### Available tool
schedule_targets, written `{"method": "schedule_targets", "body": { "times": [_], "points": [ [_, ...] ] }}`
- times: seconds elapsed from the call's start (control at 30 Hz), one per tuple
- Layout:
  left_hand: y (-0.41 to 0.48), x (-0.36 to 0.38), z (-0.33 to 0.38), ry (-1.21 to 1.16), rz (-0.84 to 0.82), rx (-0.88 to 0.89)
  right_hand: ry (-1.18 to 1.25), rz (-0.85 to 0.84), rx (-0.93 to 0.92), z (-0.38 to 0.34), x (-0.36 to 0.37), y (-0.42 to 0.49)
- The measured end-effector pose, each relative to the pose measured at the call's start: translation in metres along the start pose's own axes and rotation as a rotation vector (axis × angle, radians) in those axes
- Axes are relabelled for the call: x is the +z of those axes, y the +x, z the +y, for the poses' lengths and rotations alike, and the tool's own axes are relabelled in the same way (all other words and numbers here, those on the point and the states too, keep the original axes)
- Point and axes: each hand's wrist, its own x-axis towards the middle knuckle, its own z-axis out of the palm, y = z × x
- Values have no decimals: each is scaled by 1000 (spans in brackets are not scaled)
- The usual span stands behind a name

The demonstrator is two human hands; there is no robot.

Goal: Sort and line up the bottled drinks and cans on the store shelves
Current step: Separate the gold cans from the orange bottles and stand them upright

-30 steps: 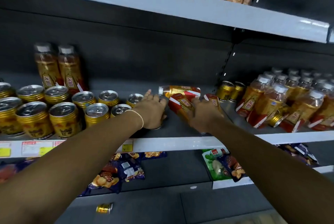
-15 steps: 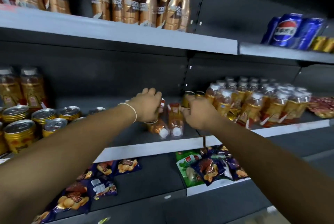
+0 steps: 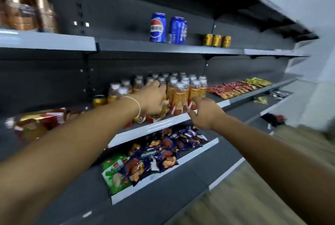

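Centre of the frame, middle shelf (image 3: 208, 111): a tight block of clear plastic bottles (image 3: 183, 90) of amber drink, white caps, orange-and-red labels, all standing upright in rows. The left hand (image 3: 154, 97) is right in at the front left corner of that block, fingers curled down over a gold can with dark lettering (image 3: 159, 113), which sits tilted at the shelf's front edge, gripped from above. A thin pale bracelet (image 3: 136, 103) rings that wrist. The right hand (image 3: 204, 114) is low at the white shelf lip, fingers loose and spread, holding nothing; its forefinger just touches the foot of a front bottle. To the left of the block, a second gold can (image 3: 99, 100) stands alone, and further left, blurred, more amber bottles lie on their sides (image 3: 39, 121). Right along the same shelf, flat red and yellow sachets (image 3: 235, 87) lie in rows. Upper shelf (image 3: 163, 48): two tall blue cola cans (image 3: 158, 27), three small gold cans (image 3: 216, 40) beside them, and blurred brown bottles (image 3: 27, 7) at upper left. Below, dark blue snack packets (image 3: 163, 152) and a green bag (image 3: 116, 174) are heaped. The shelving is dark grey metal with white front edges; wood-look flooring (image 3: 244, 197) at lower right, a white wall (image 3: 317, 61) at the right edge.
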Motion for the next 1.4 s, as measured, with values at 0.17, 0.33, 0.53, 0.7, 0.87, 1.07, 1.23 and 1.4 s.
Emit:
{"method": "schedule_targets", "body": {
  "times": [0.17, 0.33, 0.53, 0.7, 0.87, 1.07, 1.23, 1.4],
  "points": [
    [52, 15, 68, -37, -46, 76, -12, 10, 131, 84, -7, -18],
    [98, 32, 108, -51, -93, 137, 0, -3, 210, 137, 1, -18],
    [158, 71, 132, -51, -127, 211, -72, -15, 226, 178, 22, 7],
    [222, 82, 138, -116, -154, 234, -82, -14, 248, 213, 19, 51],
    [285, 78, 137, -246, -85, 228, -11, 3, 268, 236, 15, 107],
    [318, 103, 136, -345, -97, 224, 125, -64, 211, 243, 46, 156],
    [340, 118, 136, -365, -105, 177, 276, -57, 112, 249, 61, 201],
    [361, 130, 144, -367, -140, 111, 450, -1, 24, 274, 81, 234]
  ]
}}
